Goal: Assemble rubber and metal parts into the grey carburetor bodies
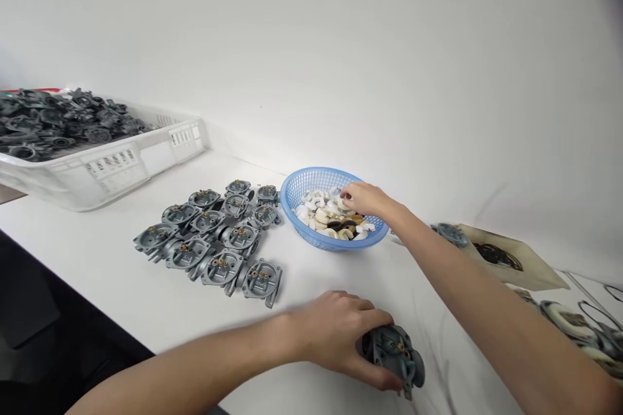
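My left hand grips a grey die-cast carburetor body near the front of the white table, with its brass fittings showing. My right hand reaches over the rim of a blue plastic basket, its bunched fingertips at a heap of small white and brown parts. Whether those fingers hold a piece is hidden. Several similar carburetor bodies lie in a loose group left of the basket.
A white perforated crate piled with dark metal castings stands at the far left. At the right lie a stained tan sheet with a grey casting and several ring gaskets. A white wall runs behind the table.
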### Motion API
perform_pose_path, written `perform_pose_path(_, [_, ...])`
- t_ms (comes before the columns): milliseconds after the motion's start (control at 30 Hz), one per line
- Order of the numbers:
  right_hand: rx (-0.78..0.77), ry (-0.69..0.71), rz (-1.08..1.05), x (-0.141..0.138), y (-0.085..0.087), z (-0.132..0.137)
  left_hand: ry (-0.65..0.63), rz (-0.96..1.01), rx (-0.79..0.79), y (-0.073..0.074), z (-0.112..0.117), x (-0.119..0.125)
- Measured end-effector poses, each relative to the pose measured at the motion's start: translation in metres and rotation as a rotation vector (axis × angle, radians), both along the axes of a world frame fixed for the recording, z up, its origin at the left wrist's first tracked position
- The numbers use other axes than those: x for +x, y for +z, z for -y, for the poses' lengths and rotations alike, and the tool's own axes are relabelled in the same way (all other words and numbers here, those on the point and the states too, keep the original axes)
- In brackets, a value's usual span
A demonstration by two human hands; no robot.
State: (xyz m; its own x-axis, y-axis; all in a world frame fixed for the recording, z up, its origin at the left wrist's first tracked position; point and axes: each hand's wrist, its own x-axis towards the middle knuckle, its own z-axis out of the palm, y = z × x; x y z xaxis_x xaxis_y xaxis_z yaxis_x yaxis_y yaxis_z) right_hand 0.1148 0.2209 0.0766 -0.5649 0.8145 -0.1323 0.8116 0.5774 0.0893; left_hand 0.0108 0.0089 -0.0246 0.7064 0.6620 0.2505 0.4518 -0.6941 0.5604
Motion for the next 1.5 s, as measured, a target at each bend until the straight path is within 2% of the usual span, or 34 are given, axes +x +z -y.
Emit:
perform_pose_path(167, [-0.020, -0.068, 0.012, -0.016, -0.012, -0.014, -0.011, -0.020, 0.016, -0.001, -0.001, 0.000])
perform_pose_path(400, [-0.126, -0.169, -0.068, -0.030, -0.021, -0.003, -0.011, -0.008, 0.024, -0.003, -0.001, 0.000])
perform_pose_path(467, [-0.155, -0.191, -0.122, -0.030, -0.018, -0.002, -0.014, -0.006, 0.019, -0.002, 0.000, -0.001])
perform_pose_path(567, [-0.191, -0.184, -0.241, -0.019, -0.001, 0.001, -0.020, -0.017, 0.011, 0.001, 0.000, -0.002])
perform_pose_path(667, [-0.235, -0.132, -0.374, 0.009, 0.022, 0.021, -0.001, -0.025, 0.003, 0.002, 0.002, -0.002])
perform_pose_path(767, [-0.288, -0.067, -0.478, 0.044, 0.042, 0.062, 0.021, -0.015, -0.007, 0.002, 0.004, -0.002])
perform_pose_path(900, [-0.375, -0.030, -0.531, 0.085, 0.053, 0.123, 0.014, 0.015, -0.022, 0.003, 0.006, -0.003])
perform_pose_path(1033, [-0.460, -0.035, -0.512, 0.111, 0.051, 0.165, 0.000, 0.036, -0.068, 0.009, 0.008, -0.005])
perform_pose_path(1167, [-0.564, 0.018, -0.381, 0.123, 0.043, 0.187, -0.011, 0.038, -0.148, 0.015, 0.007, -0.007])
perform_pose_path(1300, [-0.592, 0.064, -0.237, 0.121, 0.035, 0.197, 0.016, 0.089, -0.233, 0.017, 0.006, -0.008])
perform_pose_path(1500, [-0.605, 0.157, -0.171, 0.107, 0.027, 0.192, 0.016, 0.193, -0.308, 0.016, 0.005, -0.008])
